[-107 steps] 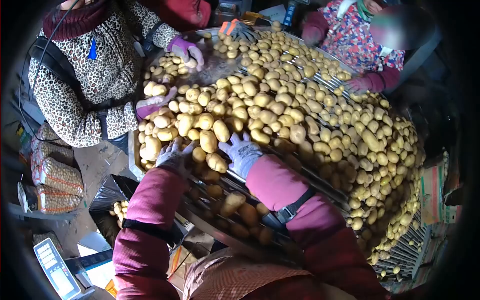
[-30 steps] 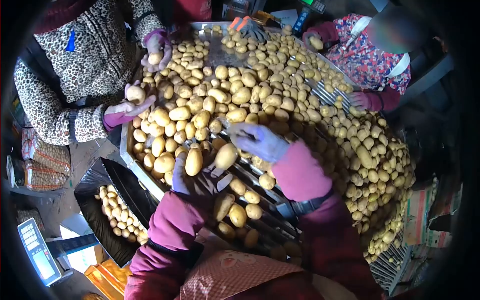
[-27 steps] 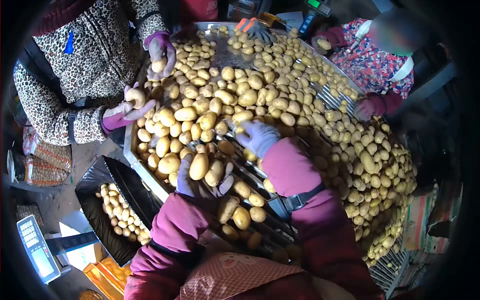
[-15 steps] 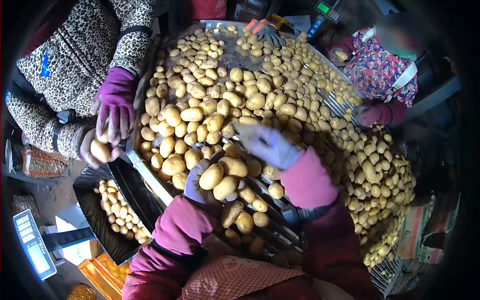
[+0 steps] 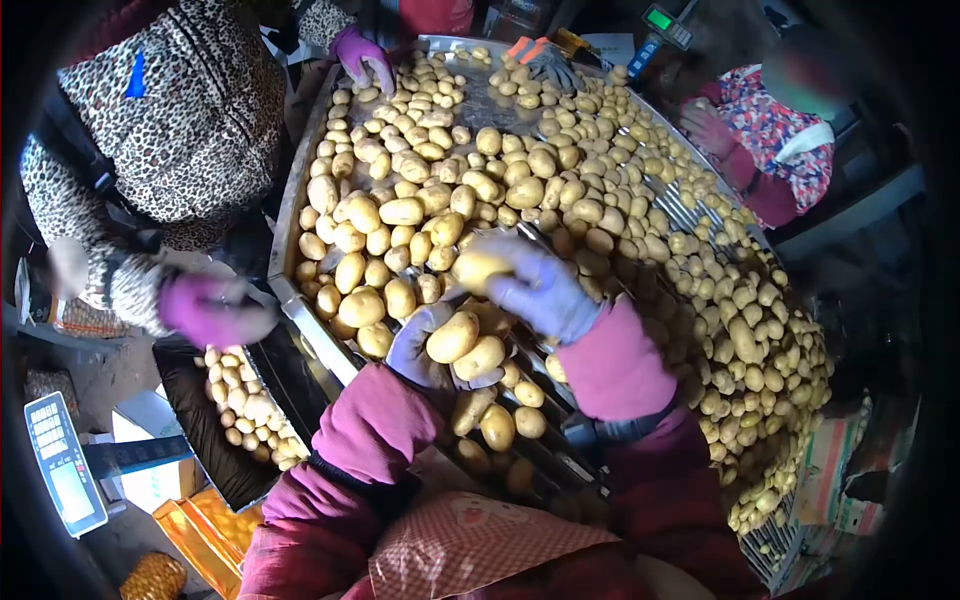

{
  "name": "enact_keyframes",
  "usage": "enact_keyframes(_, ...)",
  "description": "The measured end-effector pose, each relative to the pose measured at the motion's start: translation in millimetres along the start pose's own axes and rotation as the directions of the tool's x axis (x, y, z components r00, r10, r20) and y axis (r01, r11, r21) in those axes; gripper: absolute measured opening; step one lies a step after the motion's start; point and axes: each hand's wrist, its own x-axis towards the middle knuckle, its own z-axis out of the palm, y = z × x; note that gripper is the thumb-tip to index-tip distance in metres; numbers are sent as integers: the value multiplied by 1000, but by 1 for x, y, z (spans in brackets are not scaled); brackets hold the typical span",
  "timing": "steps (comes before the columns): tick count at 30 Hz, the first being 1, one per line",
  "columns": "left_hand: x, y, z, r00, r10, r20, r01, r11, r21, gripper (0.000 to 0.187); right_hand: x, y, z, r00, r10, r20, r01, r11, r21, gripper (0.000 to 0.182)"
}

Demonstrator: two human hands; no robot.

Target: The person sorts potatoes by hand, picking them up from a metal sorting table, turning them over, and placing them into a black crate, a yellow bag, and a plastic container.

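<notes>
My left hand [image 5: 418, 347], in a greyish-purple glove, is curled around two potatoes [image 5: 453, 337] above the slatted front of the sorting table. Just up and to the right, my right hand [image 5: 545, 290] in a matching glove grips another potato [image 5: 482, 268], slightly blurred by motion. Several loose potatoes [image 5: 497, 427] lie on the dark bars below my hands. A broad layer of potatoes [image 5: 400, 212] spreads over the table beyond them.
A metal table edge [image 5: 312, 330] runs along the left. Below it stands a black-lined box [image 5: 190, 415] holding potatoes, near a digital scale [image 5: 68, 475]. Two co-workers stand at left and right. Potatoes [image 5: 750, 370] are heaped at right; gloves [image 5: 550, 68] lie at the back.
My right hand, blurred over the potatoes before, now holds a potato. My left hand keeps its hold. The left co-worker's hands have parted, one reaching to the table's far corner.
</notes>
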Motion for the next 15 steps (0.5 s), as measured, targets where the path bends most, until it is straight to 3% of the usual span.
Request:
enact_keyframes(1, 5, -2, -22, 981, -35, 190, 39, 999, -18, 49, -5, -11, 11, 990, -119, 79, 128, 983, -135, 34)
enact_keyframes(2, -5, -3, -15, 994, -63, 86, 64, 998, -17, 54, -9, -21, 24, 957, -227, 179, 267, 931, -250, 31)
enact_keyframes(3, -10, -3, -10, 996, -57, 64, 59, 998, -37, 55, -13, -30, 39, 969, -197, 151, 239, 905, -352, 27)
enact_keyframes(4, -16, -3, -7, 998, -52, 38, 54, 997, -59, 55, -16, -38, 49, 957, -264, 116, 288, 858, -425, 29)
enact_keyframes(6, -34, 2, -17, 994, -29, 110, 37, 996, -76, 58, -21, -50, 56, 975, -216, 42, 218, 975, -36, 36)
enact_keyframes(7, -47, 7, -18, 988, -14, 154, 24, 998, -64, 57, -25, -62, 42, 986, -115, 124, 132, 982, -137, 38)
enact_keyframes(8, -64, 13, -15, 980, -2, 199, 13, 998, -54, 55, -30, -56, 47, 995, -103, 19, 99, 986, 133, 34)
enact_keyframes(9, -88, 20, -13, 981, 84, 176, -79, 996, -33, 50, -36, -49, 41, 1000, -28, -9, 29, 991, 134, 31)
enact_keyframes(10, -106, 26, -11, 941, 277, 193, -307, 941, 145, 44, -44, -42, 29, 998, 49, -36, -44, 990, 138, 28)
enact_keyframes(11, -124, 30, -58, 887, 429, 171, -436, 900, 7, 37, -53, -37, 21, 985, 147, -87, -131, 977, 169, 26)
enact_keyframes(12, -148, 44, -59, 888, 431, 158, -449, 887, 107, 28, -64, -32, 11, 962, 238, -137, -208, 957, 203, 25)
enact_keyframes(13, -174, 60, -107, 890, 414, 189, -447, 875, 187, 38, -74, -23, 0, 963, 215, -163, -201, 975, 99, 24)
enact_keyframes(14, -200, 57, -86, 806, 579, -121, -520, 791, 323, 36, -86, -15, -8, 962, 193, -191, -197, 980, -3, 23)
enact_keyframes(15, -223, 67, -116, 806, 592, 3, -548, 744, 383, 37, -97, -9, -15, 961, 195, -194, -197, 980, 6, 23)
